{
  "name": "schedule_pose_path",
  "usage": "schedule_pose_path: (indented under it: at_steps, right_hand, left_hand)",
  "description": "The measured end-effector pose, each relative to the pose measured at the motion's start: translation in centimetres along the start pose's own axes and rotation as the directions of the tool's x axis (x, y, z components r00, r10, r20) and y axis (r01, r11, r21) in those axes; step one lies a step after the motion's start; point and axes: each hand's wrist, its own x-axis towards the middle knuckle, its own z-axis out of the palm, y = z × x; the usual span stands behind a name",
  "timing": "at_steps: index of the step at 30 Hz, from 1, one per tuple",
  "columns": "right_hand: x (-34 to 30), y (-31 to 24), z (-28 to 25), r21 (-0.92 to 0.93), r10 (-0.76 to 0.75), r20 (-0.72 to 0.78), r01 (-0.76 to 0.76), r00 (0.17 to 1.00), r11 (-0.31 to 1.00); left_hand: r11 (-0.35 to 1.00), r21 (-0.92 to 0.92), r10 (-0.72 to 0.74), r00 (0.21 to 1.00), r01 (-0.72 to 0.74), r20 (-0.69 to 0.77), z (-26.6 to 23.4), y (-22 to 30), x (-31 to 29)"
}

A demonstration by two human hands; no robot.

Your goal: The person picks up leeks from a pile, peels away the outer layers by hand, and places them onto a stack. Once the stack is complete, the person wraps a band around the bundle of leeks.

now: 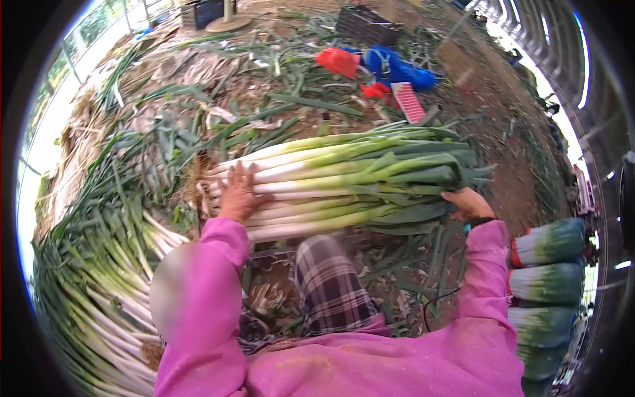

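A wide bundle of long green onions (pixel 317 178) lies crosswise before me, white stems and roots to the left, dark green leaves to the right. My left hand (pixel 239 193) presses on the white stems near the root end, its fingers spread open. At the leaf end, my right hand (pixel 471 204) is closed around the near edge of the leaves; its fingertips are partly hidden. A raised support under the bundle is mostly covered by it.
A large heap of loose green onions (pixel 106 298) spreads at my left. Several tied bundles (pixel 549 284) are stacked at my right. Beyond lie a blue bag (pixel 400 66), red bags (pixel 338 62), a red-and-white patterned sheet (pixel 408 102) and a dark crate (pixel 368 25). Leaf scraps litter the ground.
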Motion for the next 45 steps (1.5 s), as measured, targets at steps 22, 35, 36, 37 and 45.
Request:
schedule_pose_path:
  at_steps: [22, 35, 36, 37, 45]
  right_hand:
    - [2.3, -8.5, 14.9, -0.878, -0.936, -0.174, 0.384, 0.305, 0.288]
    - [4.1, -8.9, 15.7, -0.841, -0.871, -0.124, 0.416, 0.475, 0.346]
    - [3.7, -9.6, 15.4, -0.849, -0.848, -0.093, 0.403, 0.521, 0.341]
    - [3.4, -10.2, 15.0, -0.860, -0.823, -0.065, 0.387, 0.564, 0.333]
    - [5.6, -8.6, 15.8, -0.868, -0.924, -0.102, 0.421, 0.369, 0.264]
  left_hand:
    - [0.999, -0.003, -0.052, 0.999, 0.052, 0.001, 1.8, 2.2, -1.2]
    - [0.981, -0.189, 0.019, 0.996, -0.034, -0.084, -5.0, -7.6, -2.1]
    - [0.993, -0.008, 0.119, 0.991, -0.120, -0.065, -6.0, -6.9, -3.2]
    - [0.964, 0.167, 0.215, 0.976, -0.207, -0.031, -6.3, -6.3, -3.8]
    - [0.996, 0.051, 0.090, 0.963, -0.080, -0.253, -4.3, -11.3, -1.0]
